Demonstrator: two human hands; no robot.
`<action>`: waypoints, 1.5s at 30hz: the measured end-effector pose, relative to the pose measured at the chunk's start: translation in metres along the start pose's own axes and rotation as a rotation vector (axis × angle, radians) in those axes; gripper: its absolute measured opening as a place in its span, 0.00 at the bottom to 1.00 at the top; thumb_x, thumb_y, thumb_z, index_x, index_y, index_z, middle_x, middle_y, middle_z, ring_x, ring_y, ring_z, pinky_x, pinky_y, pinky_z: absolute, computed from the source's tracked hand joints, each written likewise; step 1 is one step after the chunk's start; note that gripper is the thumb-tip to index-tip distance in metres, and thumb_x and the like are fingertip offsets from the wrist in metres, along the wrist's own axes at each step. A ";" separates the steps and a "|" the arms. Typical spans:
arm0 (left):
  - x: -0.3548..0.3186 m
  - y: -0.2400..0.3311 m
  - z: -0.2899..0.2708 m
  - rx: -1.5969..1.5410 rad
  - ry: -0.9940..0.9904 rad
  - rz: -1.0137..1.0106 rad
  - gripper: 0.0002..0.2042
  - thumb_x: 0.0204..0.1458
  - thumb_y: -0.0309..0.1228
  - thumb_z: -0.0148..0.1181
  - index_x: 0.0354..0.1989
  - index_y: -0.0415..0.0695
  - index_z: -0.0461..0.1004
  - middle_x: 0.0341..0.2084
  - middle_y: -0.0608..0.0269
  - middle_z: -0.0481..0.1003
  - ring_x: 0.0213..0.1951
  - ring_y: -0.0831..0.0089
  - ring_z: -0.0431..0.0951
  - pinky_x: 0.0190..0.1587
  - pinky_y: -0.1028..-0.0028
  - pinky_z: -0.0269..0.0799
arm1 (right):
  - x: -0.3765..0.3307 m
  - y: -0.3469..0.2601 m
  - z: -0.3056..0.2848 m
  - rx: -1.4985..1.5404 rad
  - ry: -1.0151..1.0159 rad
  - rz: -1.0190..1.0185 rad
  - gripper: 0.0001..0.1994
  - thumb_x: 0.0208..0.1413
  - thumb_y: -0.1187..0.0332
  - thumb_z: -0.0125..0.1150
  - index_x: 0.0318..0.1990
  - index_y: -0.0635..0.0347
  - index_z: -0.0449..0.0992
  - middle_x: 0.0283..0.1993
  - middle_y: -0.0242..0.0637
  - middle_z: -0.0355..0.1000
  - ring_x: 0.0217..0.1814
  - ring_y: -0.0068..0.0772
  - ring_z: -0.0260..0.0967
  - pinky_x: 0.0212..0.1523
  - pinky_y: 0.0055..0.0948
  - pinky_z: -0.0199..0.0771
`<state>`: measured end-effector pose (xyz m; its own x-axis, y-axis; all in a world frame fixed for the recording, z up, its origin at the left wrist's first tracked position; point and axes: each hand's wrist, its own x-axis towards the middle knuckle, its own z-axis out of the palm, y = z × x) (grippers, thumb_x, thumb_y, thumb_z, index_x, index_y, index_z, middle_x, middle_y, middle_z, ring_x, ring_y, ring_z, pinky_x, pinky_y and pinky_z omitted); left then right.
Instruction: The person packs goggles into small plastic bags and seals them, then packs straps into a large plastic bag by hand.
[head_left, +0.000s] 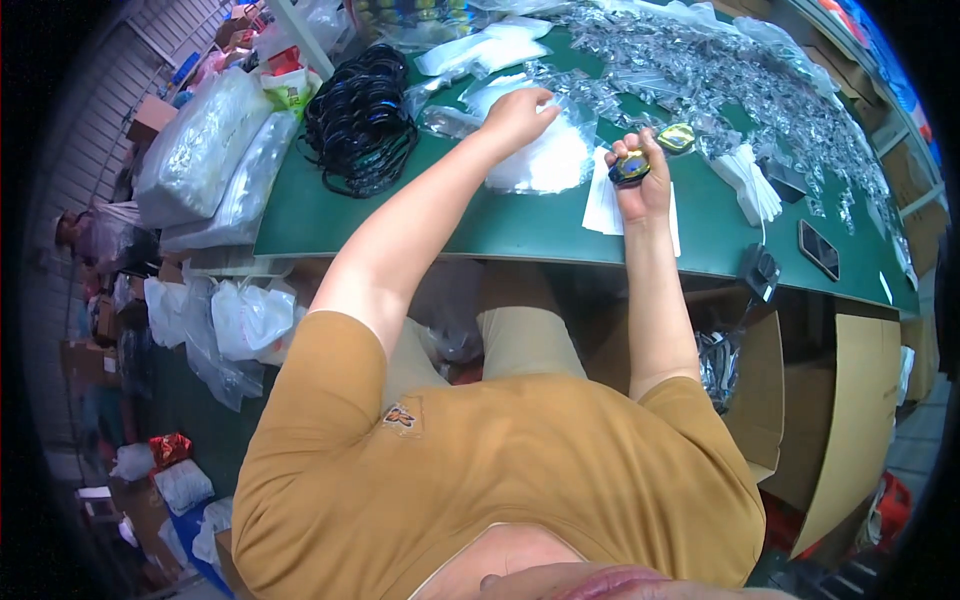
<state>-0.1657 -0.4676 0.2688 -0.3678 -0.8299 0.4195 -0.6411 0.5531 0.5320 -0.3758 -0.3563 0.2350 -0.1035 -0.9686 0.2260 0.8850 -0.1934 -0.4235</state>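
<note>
My left hand [520,118] is over a stack of clear plastic bags [550,160] on the green table. Its fingers are curled together, and whatever they pinch is too small to tell. In my right hand [645,180] is a small rounded black-and-yellow thing [630,168], with the fingers wrapped round it; its exact kind is unclear. A similar yellow-and-black oval thing [676,138] lies just beyond that hand. White paper sheets [602,205] rest on the table beneath my right hand and wrist.
A bundle of black cords [360,120] lies at the left of the table [450,225]. Many small clear-wrapped pieces [700,80] cover its far side. At right are white slips [745,185], a phone [819,250] and a black device [760,272]. An open cardboard box [755,400] stands below.
</note>
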 end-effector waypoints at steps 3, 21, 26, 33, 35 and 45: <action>0.008 -0.013 0.014 0.293 -0.195 -0.090 0.18 0.52 0.45 0.63 0.43 0.43 0.82 0.40 0.51 0.82 0.44 0.54 0.82 0.48 0.60 0.75 | -0.001 -0.001 -0.003 0.003 -0.010 0.004 0.03 0.63 0.67 0.58 0.41 0.50 0.71 0.33 0.31 0.69 0.36 0.31 0.67 0.40 0.37 0.69; -0.083 -0.010 -0.073 0.013 0.016 -0.045 0.12 0.57 0.39 0.60 0.43 0.48 0.83 0.37 0.57 0.81 0.42 0.56 0.81 0.46 0.61 0.75 | -0.007 -0.001 0.004 -0.042 -0.035 0.087 0.05 0.63 0.67 0.60 0.43 0.49 0.71 0.34 0.31 0.69 0.38 0.31 0.68 0.41 0.36 0.70; -0.080 0.011 -0.080 0.244 -0.008 -0.079 0.20 0.52 0.41 0.67 0.49 0.42 0.78 0.47 0.55 0.79 0.48 0.60 0.80 0.50 0.66 0.74 | -0.005 -0.003 -0.006 -0.047 -0.038 0.064 0.05 0.63 0.67 0.60 0.42 0.49 0.71 0.34 0.31 0.70 0.38 0.31 0.69 0.40 0.36 0.71; -0.087 0.006 -0.072 0.010 -0.073 -0.119 0.21 0.50 0.47 0.68 0.46 0.45 0.80 0.42 0.59 0.81 0.45 0.64 0.81 0.48 0.67 0.75 | -0.004 0.000 -0.003 -0.073 0.020 0.079 0.04 0.62 0.68 0.61 0.41 0.49 0.73 0.34 0.32 0.72 0.36 0.32 0.70 0.40 0.36 0.71; -0.086 0.002 -0.071 0.009 -0.043 -0.096 0.19 0.51 0.45 0.68 0.45 0.44 0.80 0.40 0.59 0.81 0.43 0.65 0.81 0.47 0.67 0.76 | -0.004 0.000 -0.002 -0.077 0.015 0.067 0.04 0.62 0.68 0.61 0.41 0.49 0.72 0.33 0.32 0.72 0.36 0.32 0.69 0.40 0.36 0.71; -0.125 0.017 -0.072 0.093 -0.074 0.260 0.13 0.52 0.39 0.67 0.40 0.43 0.79 0.36 0.57 0.79 0.41 0.58 0.79 0.45 0.65 0.74 | -0.005 -0.002 -0.008 -0.091 0.036 0.085 0.06 0.60 0.68 0.63 0.42 0.51 0.72 0.33 0.33 0.71 0.37 0.34 0.69 0.40 0.39 0.72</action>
<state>-0.0819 -0.3495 0.2788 -0.5745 -0.6657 0.4763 -0.5762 0.7422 0.3423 -0.3802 -0.3520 0.2276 -0.0478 -0.9867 0.1555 0.8465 -0.1227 -0.5181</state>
